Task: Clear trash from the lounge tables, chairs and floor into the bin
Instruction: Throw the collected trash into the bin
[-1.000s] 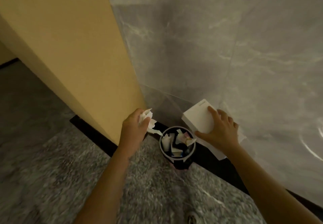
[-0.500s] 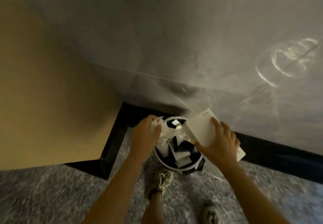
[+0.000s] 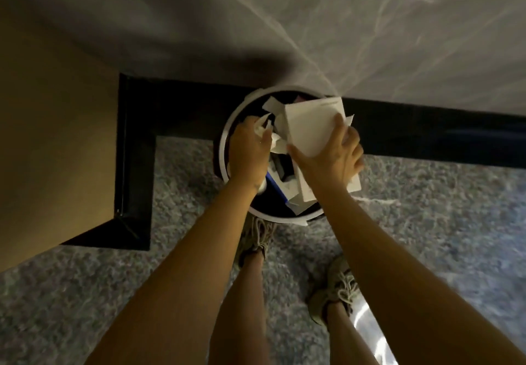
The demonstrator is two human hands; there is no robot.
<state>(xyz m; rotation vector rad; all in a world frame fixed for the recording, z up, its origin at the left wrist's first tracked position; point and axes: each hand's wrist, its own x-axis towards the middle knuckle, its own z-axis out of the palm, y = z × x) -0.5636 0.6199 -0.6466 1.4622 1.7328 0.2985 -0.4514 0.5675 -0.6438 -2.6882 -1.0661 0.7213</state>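
A round bin (image 3: 225, 134) with a white rim stands on the floor against the black skirting, in the corner. It holds several pieces of paper and small boxes. My left hand (image 3: 249, 151) is over the bin's left side and grips crumpled white tissue (image 3: 260, 129). My right hand (image 3: 334, 155) holds a flat white box (image 3: 310, 122) over the bin's right half, thumb on one edge, fingers spread on its top.
A grey marble wall (image 3: 284, 23) rises behind the bin and a yellow wall (image 3: 51, 137) stands to the left, both with black skirting (image 3: 441, 142). My two feet in laced shoes (image 3: 256, 239) stand on the speckled grey floor (image 3: 441, 222) just before the bin.
I have stepped up to the bin and now look straight down on it. Both hands have moved from beside the bin to directly over its mouth, still holding the tissue and the box.
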